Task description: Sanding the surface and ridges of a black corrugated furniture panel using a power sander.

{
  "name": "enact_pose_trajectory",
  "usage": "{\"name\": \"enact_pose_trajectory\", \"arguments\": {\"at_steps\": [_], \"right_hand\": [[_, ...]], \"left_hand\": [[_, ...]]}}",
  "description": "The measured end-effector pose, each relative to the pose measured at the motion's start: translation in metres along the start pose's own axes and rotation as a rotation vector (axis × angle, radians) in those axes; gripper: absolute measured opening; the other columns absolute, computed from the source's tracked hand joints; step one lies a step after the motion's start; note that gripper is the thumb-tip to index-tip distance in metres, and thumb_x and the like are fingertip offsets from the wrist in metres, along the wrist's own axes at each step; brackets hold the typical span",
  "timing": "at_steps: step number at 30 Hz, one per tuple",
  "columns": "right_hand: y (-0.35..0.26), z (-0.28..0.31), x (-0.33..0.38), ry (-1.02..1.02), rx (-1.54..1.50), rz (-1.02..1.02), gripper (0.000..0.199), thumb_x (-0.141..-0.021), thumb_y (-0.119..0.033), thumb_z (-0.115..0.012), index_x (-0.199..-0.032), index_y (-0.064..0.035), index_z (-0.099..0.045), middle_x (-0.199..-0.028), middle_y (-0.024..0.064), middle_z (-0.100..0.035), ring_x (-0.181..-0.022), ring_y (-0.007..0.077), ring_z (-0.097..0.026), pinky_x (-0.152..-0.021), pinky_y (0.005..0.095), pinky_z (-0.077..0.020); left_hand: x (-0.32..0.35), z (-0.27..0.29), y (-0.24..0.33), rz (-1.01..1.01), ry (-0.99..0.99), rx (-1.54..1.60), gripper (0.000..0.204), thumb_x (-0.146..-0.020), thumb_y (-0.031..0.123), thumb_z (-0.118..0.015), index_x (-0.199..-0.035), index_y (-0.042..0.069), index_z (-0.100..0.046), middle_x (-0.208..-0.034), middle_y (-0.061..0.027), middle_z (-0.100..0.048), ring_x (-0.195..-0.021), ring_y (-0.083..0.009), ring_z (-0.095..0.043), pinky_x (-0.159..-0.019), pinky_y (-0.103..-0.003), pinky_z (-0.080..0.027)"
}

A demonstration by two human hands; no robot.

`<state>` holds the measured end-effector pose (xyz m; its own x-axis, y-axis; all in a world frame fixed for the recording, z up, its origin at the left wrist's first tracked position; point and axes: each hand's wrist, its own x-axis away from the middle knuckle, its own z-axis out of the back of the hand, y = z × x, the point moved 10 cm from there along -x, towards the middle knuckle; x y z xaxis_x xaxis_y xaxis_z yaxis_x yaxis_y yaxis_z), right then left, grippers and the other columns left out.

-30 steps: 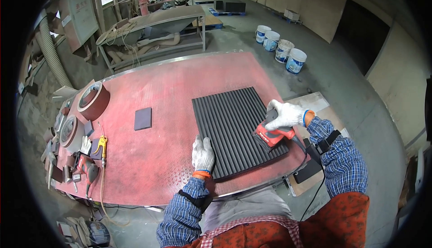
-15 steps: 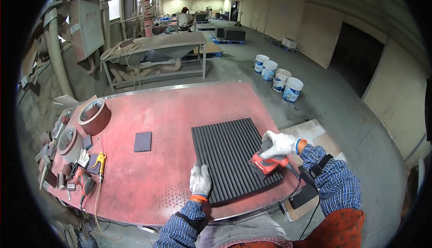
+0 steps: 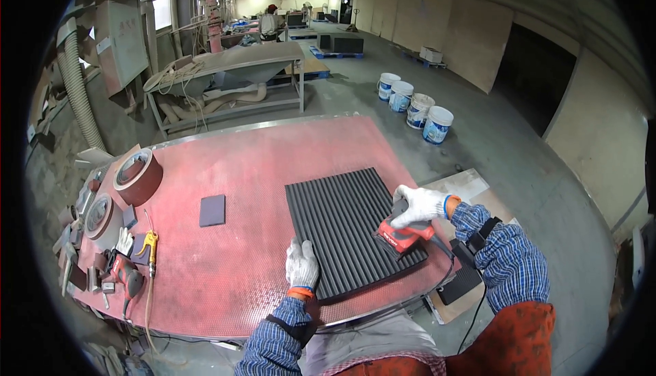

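A black ribbed panel [image 3: 342, 229] lies on the red textured tabletop [image 3: 256, 260], near its front right. My right hand [image 3: 425, 205], in a white knitted glove, grips a red and black electric sander [image 3: 403, 237] from above. The sander rests on the ribs near the panel's right edge, and its cord trails down to the right. Also gloved, my left hand [image 3: 302, 265] holds the panel's left edge near the front corner; some of its fingertips are hard to make out.
Abrasive rolls [image 3: 138, 176], a second red sander [image 3: 128, 275] and a yellow air blow gun [image 3: 150, 245] crowd the table's left side. A dark square pad [image 3: 212, 211] lies left of the panel. Several buckets [image 3: 437, 126] stand on the floor beyond. Another person [image 3: 269, 24] is far back.
The whole view has shifted a little, placing everything slightly higher and further left. Both hands and the sander keep nearly the same places on the panel.
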<state>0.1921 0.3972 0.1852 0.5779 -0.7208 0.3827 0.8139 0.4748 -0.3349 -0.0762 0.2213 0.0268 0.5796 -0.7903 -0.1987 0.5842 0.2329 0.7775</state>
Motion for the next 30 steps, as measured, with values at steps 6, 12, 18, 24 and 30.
{"name": "enact_pose_trajectory", "arguments": {"at_steps": [6, 12, 18, 24, 30], "right_hand": [[-0.007, 0.005, -0.008, 0.019, -0.050, 0.095, 0.084, -0.071, -0.057, -0.089, -0.130, -0.0057, -0.059, -0.119, 0.0187, -0.073, -0.110, 0.0320, -0.071, -0.095, 0.0418, -0.0566], [-0.001, -0.005, 0.013, 0.049, -0.113, -0.061, 0.106, -0.075, -0.053, -0.086, -0.155, -0.0028, -0.039, -0.130, 0.0226, -0.068, -0.105, 0.0308, -0.072, -0.085, 0.0395, -0.0609], [0.030, -0.034, 0.031, 0.146, -0.539, -0.146, 0.105, -0.077, -0.048, -0.087, -0.157, -0.0017, -0.037, -0.119, 0.0166, -0.070, -0.066, 0.0167, -0.068, -0.049, 0.0285, -0.0557], [0.047, -0.034, 0.069, 0.296, -0.976, -0.141, 0.091, -0.087, -0.043, -0.082, -0.155, 0.0001, -0.040, -0.084, 0.0066, -0.067, -0.051, 0.0058, -0.055, -0.041, 0.0196, -0.0403], [0.054, -0.004, 0.119, 0.517, -0.686, -0.223, 0.103, -0.082, -0.046, -0.086, -0.160, -0.0009, -0.036, -0.092, 0.0094, -0.070, -0.051, 0.0068, -0.056, -0.041, 0.0223, -0.0420]], "left_hand": [[-0.004, -0.018, -0.026, -0.114, 0.030, -0.158, 0.048, -0.110, 0.033, -0.043, -0.144, 0.000, -0.049, -0.132, -0.0349, -0.057, -0.116, -0.0510, -0.061, -0.098, -0.054, -0.051], [-0.009, -0.005, 0.010, -0.368, 0.154, -0.339, 0.022, -0.092, 0.001, -0.055, -0.113, 0.002, -0.060, -0.136, -0.0328, -0.057, -0.104, -0.0476, -0.065, -0.084, -0.052, -0.058], [-0.009, -0.011, 0.019, -0.390, 0.114, -0.323, 0.016, -0.093, 0.000, -0.054, -0.109, -0.001, -0.059, -0.131, -0.0367, -0.059, -0.102, -0.0488, -0.067, -0.083, -0.053, -0.060], [-0.010, -0.015, 0.015, -0.326, 0.039, -0.357, 0.018, -0.094, -0.001, -0.053, -0.111, -0.001, -0.060, -0.135, -0.0367, -0.058, -0.108, -0.0490, -0.067, -0.088, -0.053, -0.059], [-0.008, -0.005, 0.009, -0.297, 0.084, -0.300, 0.025, -0.094, -0.001, -0.054, -0.119, 0.000, -0.061, -0.136, -0.0347, -0.058, -0.114, -0.0485, -0.065, -0.093, -0.053, -0.058]]}}
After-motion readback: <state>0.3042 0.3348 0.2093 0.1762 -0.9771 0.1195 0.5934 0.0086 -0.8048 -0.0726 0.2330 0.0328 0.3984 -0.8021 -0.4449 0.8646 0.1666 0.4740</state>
